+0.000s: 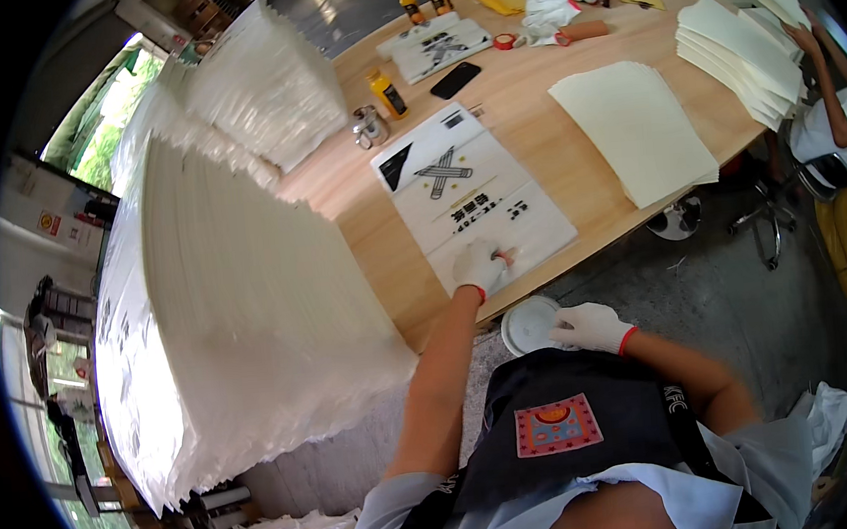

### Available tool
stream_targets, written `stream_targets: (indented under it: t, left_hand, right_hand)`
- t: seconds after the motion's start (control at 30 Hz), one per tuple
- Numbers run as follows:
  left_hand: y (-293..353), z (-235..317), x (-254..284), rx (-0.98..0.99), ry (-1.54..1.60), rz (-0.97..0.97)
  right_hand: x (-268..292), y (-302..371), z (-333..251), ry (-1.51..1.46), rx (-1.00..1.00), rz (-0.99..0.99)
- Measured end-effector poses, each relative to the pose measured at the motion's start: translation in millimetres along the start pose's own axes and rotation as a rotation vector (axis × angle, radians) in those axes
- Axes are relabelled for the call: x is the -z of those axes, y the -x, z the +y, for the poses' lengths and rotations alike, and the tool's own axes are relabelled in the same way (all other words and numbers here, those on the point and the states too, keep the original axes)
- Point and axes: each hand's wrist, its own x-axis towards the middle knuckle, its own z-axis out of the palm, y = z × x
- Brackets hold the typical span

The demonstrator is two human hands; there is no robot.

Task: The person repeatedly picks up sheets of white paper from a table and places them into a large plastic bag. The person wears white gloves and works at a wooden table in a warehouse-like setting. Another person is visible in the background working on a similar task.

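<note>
On the near edge of the table lies a flat white plastic bag (481, 175) printed with crossed pencils and dark lettering. My left hand (478, 265), in a white glove with a red cuff and bare fingertips showing, rests on the bag's near end, its fingers curled against the plastic. Just below the table edge is a round white tub or lid (528, 324); which it is I cannot tell. My right hand (593, 328), gloved the same way, reaches over its right rim with fingers extended. Part of those fingers is hard to make out.
Tall stacks of white plastic bags (245, 269) stand at left. A sheaf of cream sheets (632, 129) lies to the right. Beyond the bag are a yellow bottle (387, 94), a metal container (369, 128) and a black phone (456, 80). A co-worker's hand (803, 34) holds sheets at far right.
</note>
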Motion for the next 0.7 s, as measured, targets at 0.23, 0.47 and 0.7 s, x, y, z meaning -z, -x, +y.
stream_targets:
  t: [0.23,0.47,0.7]
  left_hand:
    - [-21.2,-39.0,-7.3,-0.053,0.470,0.007]
    - [-8.3,-10.4,33.9,0.010,0.531,-0.082]
    - [-11.3,-5.6,44.6,-0.125,0.672,-0.144]
  right_hand:
    - [18.5,-13.9,12.7,-0.375,0.016,0.071]
    - [37.4,-63.3,-5.3,-0.701,0.069,-0.049]
    - [33.5,-130.8,-24.7,-1.150,0.278,0.131]
